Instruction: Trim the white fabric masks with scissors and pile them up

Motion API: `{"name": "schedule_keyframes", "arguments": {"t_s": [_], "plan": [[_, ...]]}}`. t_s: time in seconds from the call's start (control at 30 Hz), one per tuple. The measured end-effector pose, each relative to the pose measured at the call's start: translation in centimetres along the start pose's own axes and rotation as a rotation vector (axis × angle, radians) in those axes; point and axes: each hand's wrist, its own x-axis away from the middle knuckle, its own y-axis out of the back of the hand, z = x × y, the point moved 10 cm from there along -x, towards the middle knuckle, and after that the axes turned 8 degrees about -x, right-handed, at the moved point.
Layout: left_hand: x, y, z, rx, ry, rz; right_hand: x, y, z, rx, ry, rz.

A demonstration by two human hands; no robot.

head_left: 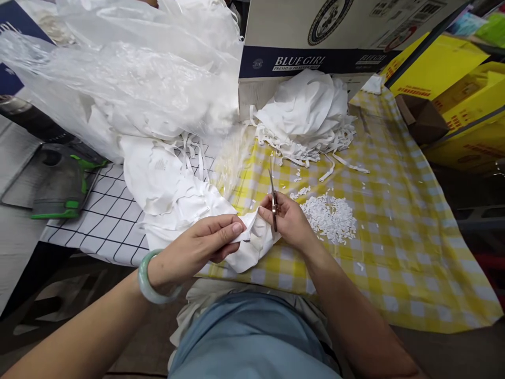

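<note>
My left hand (205,245), with a pale green bangle on the wrist, pinches the edge of a white mask (254,247) near the table's front edge. My right hand (286,218) is closed around a pair of small scissors (273,197), blades pointing away from me, and touches the same mask. Just right of it lies a heap of small white cut bits (329,216) on the yellow checked cloth (394,210).
A stack of white masks (165,184) spills from a big clear plastic bag (130,79) at the left. Another pile of masks with straps (311,118) lies before a Blue Girl carton (315,37). Yellow boxes (453,89) stand at the right; a grey-green device (63,184) is at the left.
</note>
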Motion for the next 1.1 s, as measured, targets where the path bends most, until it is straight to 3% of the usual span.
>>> {"name": "schedule_keyframes", "arguments": {"t_s": [0.1, 0.27, 0.37, 0.47, 0.53, 0.63, 0.77, 0.87, 0.93, 1.03, 1.1], "plan": [[0.1, 0.3, 0.8, 0.067, 0.053, 0.033, 0.5, -0.3, 0.3, -0.014, 0.065, 0.01], [0.1, 0.6, 1.6, 0.117, 0.097, 0.057, 2.0, -2.5, -1.1, -0.069, -0.086, 0.276], [0.3, -0.2, 1.0, -0.074, 0.076, 0.143, 1.4, -2.2, -1.5, -0.207, -0.138, 0.232], [0.6, -1.1, -1.2, -0.289, -0.058, 0.174, 0.3, -2.5, -1.4, -0.3, -0.133, 0.18], [0.7, -1.3, -3.2, -0.403, -0.198, 0.121, -0.1, -3.8, -1.9, -0.333, -0.161, 0.204], [0.8, -0.8, -6.0, -0.531, -0.434, -0.074, 0.0, -6.2, -2.8, -0.448, -0.222, 0.248], [-0.1, 0.6, -5.8, -0.329, -0.52, -0.273, 0.3, -6.8, -3.5, -0.518, -0.214, 0.214], [-1.4, 1.1, -3.6, -0.068, -0.458, -0.334, 1.0, -4.9, -3.1, -0.344, -0.195, 0.211], [-2.0, 1.1, -2.4, 0.015, -0.423, -0.361, 1.6, -2.1, -1.8, -0.091, -0.1, 0.151], [-2.6, 0.2, -1.6, 0.016, -0.404, -0.347, 3.1, 2.3, 1.0, 0.328, 0.069, -0.006], [-2.9, -0.5, -1.4, -0.046, -0.409, -0.328, 4.4, 3.0, 2.1, 0.529, 0.15, 0.001]]}}
